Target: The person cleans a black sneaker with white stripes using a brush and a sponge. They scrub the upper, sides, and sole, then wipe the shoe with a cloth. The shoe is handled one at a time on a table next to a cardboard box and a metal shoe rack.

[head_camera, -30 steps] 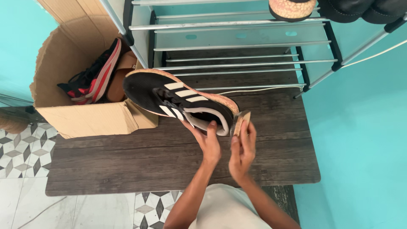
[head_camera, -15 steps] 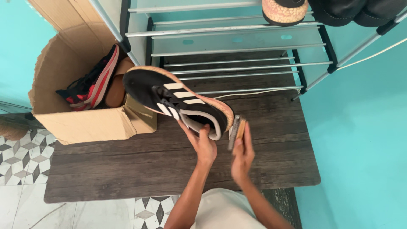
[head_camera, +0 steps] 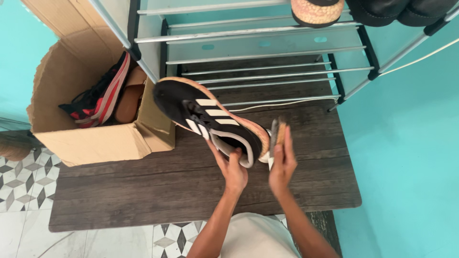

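Left hand [head_camera: 233, 168] grips black sneaker [head_camera: 205, 117] by the collar, toe aimed at 10 o'clock, held above dark wood table [head_camera: 143, 191]. Right hand [head_camera: 282, 165] holds brush [head_camera: 278, 136] against the heel, at 3 o'clock of the shoe. Cardboard box [head_camera: 91, 138] at 9 o'clock holds a red-black shoe [head_camera: 100, 98]. Metal rack [head_camera: 267, 62] at 12.

A dark wood-grain table [head_camera: 158, 191] stands on patterned tile floor [head_camera: 19, 191]. On its far left sits an open cardboard box [head_camera: 95, 141]. A metal shoe rack [head_camera: 267, 62] stands on its far side, a white cord [head_camera: 282, 103] trailing beneath.
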